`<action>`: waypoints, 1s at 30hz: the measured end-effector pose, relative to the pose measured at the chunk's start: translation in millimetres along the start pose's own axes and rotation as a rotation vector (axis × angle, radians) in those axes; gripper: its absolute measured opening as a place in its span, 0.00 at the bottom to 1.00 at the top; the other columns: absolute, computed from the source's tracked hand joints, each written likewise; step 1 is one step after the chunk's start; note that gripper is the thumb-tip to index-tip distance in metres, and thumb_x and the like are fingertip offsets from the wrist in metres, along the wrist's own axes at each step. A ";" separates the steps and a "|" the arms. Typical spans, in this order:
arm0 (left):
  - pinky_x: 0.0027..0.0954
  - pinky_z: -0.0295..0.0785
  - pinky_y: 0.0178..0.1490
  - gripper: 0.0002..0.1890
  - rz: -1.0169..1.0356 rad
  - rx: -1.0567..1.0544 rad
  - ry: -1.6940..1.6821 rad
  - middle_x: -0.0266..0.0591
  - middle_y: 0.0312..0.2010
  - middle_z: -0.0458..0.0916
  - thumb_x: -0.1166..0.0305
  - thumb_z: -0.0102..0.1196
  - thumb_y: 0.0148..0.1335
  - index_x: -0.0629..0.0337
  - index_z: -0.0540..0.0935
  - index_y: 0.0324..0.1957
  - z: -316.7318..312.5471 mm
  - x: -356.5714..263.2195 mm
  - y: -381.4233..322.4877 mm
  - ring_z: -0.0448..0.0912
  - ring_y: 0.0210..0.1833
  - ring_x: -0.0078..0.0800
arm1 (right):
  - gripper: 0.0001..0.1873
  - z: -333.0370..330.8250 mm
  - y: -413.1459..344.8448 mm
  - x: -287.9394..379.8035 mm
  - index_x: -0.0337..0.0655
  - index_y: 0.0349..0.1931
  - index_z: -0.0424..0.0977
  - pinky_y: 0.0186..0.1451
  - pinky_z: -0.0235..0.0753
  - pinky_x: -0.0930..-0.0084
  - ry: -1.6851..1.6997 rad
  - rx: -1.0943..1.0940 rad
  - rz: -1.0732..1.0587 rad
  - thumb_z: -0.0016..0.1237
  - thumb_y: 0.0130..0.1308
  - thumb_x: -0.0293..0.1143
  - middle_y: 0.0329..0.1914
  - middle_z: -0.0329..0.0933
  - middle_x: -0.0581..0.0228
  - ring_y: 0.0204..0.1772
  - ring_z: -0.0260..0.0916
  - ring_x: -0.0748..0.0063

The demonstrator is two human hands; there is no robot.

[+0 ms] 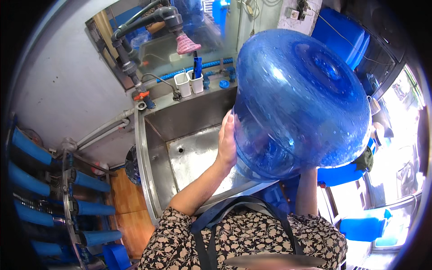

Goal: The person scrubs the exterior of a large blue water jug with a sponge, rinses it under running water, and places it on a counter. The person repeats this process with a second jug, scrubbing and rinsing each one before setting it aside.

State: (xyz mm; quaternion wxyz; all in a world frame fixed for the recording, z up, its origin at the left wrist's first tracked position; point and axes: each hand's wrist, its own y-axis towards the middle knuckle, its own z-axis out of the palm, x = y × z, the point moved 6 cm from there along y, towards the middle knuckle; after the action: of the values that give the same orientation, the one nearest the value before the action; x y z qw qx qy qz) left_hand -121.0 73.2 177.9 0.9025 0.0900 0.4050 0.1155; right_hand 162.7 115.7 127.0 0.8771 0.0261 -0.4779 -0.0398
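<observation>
A large translucent blue water bottle (287, 101) is held up over the right part of a stainless steel sink (194, 162). It is tilted, with its dimpled base toward the upper right, and drops of water cling to its wall. My left hand (227, 141) presses flat against the bottle's left side, fingers pointing up. My right forearm (307, 192) reaches up to the bottle's lower right side. Behind the blue plastic my right hand is mostly hidden, supporting the bottle there. The bottle's neck cannot be made out clearly.
A grey pipe with a pink cloth-wrapped outlet (188, 44) overhangs the sink. White cups (182, 84), a blue cap (224, 84) and an orange-handled valve (141, 96) line its back ledge. Blue filter housings (96, 207) stand left. Blue containers (364, 224) are at right.
</observation>
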 end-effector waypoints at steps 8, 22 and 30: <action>0.37 0.69 0.64 0.31 -0.047 0.004 -0.081 0.43 0.58 0.75 0.45 0.36 0.76 0.62 0.66 0.66 -36.7 -7.3 0.0 0.75 0.59 0.33 | 0.38 34.6 -0.4 -21.5 0.38 0.70 0.59 0.68 0.69 0.59 0.033 0.017 0.001 0.28 0.76 0.62 0.65 0.70 0.55 0.64 0.70 0.55; 0.40 0.71 0.63 0.31 -0.037 -0.106 -0.167 0.43 0.60 0.75 0.46 0.34 0.75 0.62 0.70 0.64 -55.1 -62.5 -40.6 0.75 0.60 0.36 | 0.31 71.5 -24.7 -54.0 0.37 0.68 0.61 0.63 0.74 0.56 0.059 -0.025 0.043 0.36 0.76 0.52 0.62 0.71 0.55 0.63 0.71 0.53; 0.35 0.66 0.67 0.25 -0.026 -0.089 -0.126 0.39 0.57 0.76 0.51 0.36 0.77 0.61 0.73 0.60 -69.6 -70.8 -43.4 0.74 0.59 0.31 | 0.30 82.0 -51.0 -77.5 0.37 0.67 0.61 0.62 0.75 0.56 0.063 -0.057 0.064 0.39 0.75 0.49 0.62 0.71 0.55 0.62 0.71 0.53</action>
State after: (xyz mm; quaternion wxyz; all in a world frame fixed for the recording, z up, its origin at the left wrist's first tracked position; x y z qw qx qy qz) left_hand -213.1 16.6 171.5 0.9308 0.0514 0.3429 0.1156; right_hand 49.7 71.7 102.3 0.8929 -0.0129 -0.4493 -0.0243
